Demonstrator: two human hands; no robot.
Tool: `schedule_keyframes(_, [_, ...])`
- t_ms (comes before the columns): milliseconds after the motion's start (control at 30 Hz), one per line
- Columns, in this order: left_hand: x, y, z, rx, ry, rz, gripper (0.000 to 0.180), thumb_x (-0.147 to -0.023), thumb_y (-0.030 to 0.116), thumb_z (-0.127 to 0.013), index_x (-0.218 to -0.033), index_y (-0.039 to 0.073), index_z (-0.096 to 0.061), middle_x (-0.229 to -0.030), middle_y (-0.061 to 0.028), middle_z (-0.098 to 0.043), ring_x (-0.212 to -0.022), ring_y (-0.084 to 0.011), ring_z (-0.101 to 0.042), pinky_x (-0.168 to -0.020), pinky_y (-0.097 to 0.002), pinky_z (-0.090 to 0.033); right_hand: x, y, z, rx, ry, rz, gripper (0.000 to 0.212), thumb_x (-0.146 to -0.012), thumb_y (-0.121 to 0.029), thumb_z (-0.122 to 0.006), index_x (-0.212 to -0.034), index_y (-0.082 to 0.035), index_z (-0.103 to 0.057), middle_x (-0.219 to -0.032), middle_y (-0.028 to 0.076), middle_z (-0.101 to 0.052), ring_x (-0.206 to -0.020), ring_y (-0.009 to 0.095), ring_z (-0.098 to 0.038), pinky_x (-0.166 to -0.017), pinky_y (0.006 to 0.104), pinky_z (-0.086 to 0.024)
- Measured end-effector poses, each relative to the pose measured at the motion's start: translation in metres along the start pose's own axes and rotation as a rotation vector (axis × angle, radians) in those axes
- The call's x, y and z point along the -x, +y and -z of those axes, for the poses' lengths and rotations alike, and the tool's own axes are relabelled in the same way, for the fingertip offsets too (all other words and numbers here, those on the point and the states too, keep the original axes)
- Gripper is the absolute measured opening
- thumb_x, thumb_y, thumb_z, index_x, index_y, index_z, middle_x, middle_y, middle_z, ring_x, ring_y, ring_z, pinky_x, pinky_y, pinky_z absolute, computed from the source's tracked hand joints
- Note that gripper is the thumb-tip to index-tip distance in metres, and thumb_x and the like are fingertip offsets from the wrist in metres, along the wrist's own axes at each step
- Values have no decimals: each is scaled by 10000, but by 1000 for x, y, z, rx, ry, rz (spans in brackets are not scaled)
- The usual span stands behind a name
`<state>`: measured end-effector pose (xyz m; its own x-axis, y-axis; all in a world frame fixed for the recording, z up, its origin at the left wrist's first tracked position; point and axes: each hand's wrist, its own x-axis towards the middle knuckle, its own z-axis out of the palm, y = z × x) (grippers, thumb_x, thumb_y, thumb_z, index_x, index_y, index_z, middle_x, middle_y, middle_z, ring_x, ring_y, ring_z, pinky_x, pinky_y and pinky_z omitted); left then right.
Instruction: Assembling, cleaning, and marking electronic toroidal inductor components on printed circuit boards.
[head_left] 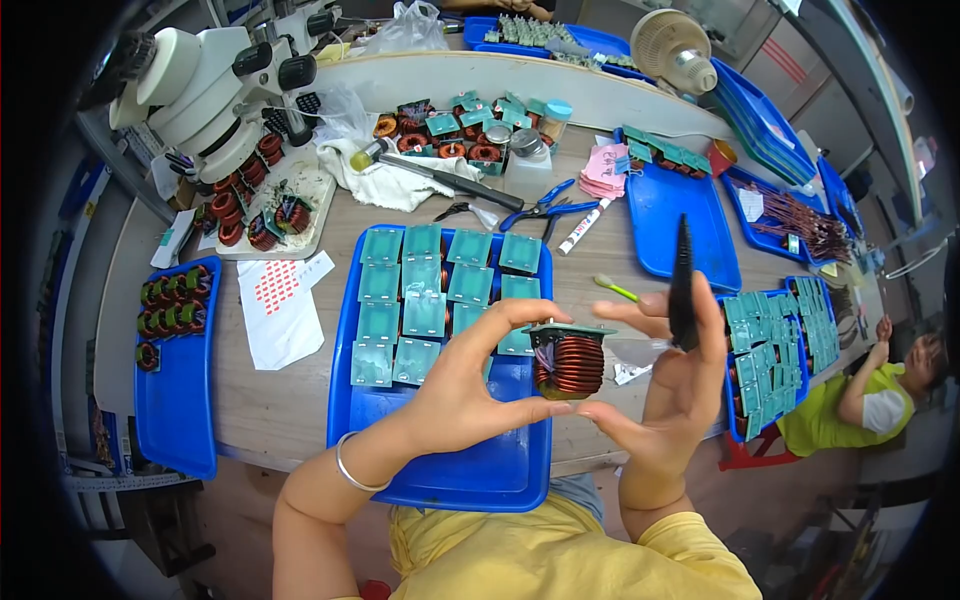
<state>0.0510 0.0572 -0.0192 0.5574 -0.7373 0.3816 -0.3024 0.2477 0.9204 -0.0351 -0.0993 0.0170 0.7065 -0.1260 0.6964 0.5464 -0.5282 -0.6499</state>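
Observation:
My left hand [465, 375] grips a toroidal coil [578, 365] wound with copper wire, thumb below and index finger above. A small green circuit board [560, 327] sits on the coil's upper side. To the right, my right hand [665, 375] keeps black tweezers [683, 290] between its fingers, pointing up. Its thumb is stretched to the coil's lower edge; whether it touches is hard to tell. Under my left hand lies a blue tray [450, 480] with rows of coils topped by green boards [423, 275]; my left hand hides part of these rows.
A blue tray [175, 430] of coils stands left, near a microscope [215, 100]. Pliers [548, 210], a white marker [584, 226], a soldering iron [450, 180] and a white cloth [375, 185] lie behind. Trays of boards [765, 360] stand right, with a seated person [850, 410] beyond.

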Motion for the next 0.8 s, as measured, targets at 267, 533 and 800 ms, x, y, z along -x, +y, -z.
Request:
schedule_keyframes(267, [-3, 1, -6, 217, 38, -45, 643, -592, -26, -752, -1136, 49, -416, -1135, -127, -496, -1137, -258, -457, -985, -398, -324, 9, -7, 20, -68, 164, -25, 998, -550, -173, -835, -1332, 23, -246, -1089, 125, -494, -970, 292, -587, -879, 364, -424])
schedule_keyframes(533, [-4, 2, -4, 269, 5, -127, 578, -622, -33, -718, -1129, 52, -454, -1171, -103, -491, -1147, -217, -448, -1017, -363, -297, 14, -6, 16, -19, 125, 5, 1040, -523, -284, -843, -1321, 56, -267, -1071, 121, -500, -920, 308, -597, -849, 359, -416])
schedule_keyframes(800, [-4, 0, -5, 232, 34, -96, 556, -627, -33, -705, -1119, 55, -462, -1166, -99, -497, -1149, -211, -442, -1016, -361, -295, 8, -2, 13, 63, -51, -18, 1072, -477, -278, -858, -1322, 27, -274, -1096, 117, -503, -997, 313, -569, -897, 386, -403])
